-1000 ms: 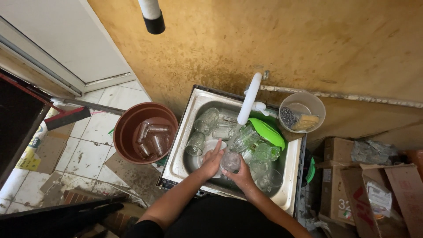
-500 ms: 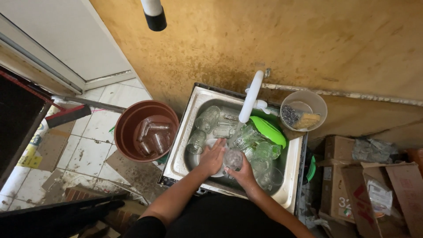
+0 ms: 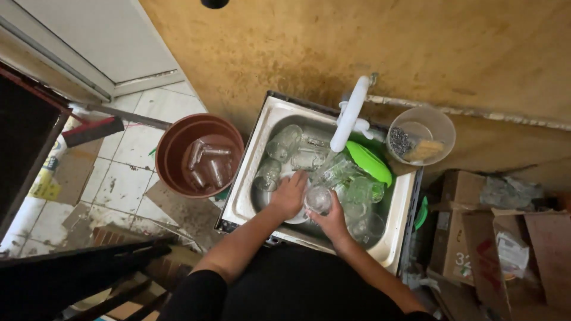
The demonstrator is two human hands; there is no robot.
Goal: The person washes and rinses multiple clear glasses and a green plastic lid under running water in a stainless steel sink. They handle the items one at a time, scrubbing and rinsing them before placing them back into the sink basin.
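Looking straight down into a steel sink (image 3: pixel 250 178) crammed with clear glasses. Both hands are in there at about 6 o'clock of the basin, working on one glass (image 3: pixel 319 199). The right hand (image 3: pixel 333 219) cups it from below, fingers curled around its side, mouth of the glass facing up at the camera. The left hand (image 3: pixel 289 195) sits just beside it at 9 o'clock, fingers together and bent down over the rim area, touching the glass. Can't tell if there's a sponge under that palm.

A white tap (image 3: pixel 351 113) pokes in from 12 o'clock. A green lid (image 3: pixel 370 161) lies at 2 o'clock among the glasses. Past the sink's corner at 1 o'clock is a clear tub (image 3: pixel 443 128) with a scourer and something yellow in it. Off at 9 o'clock on the floor, a brown bucket (image 3: pixel 172 157) with more glasses lying inside. Cardboard boxes (image 3: pixel 476 238) at 3 o'clock.
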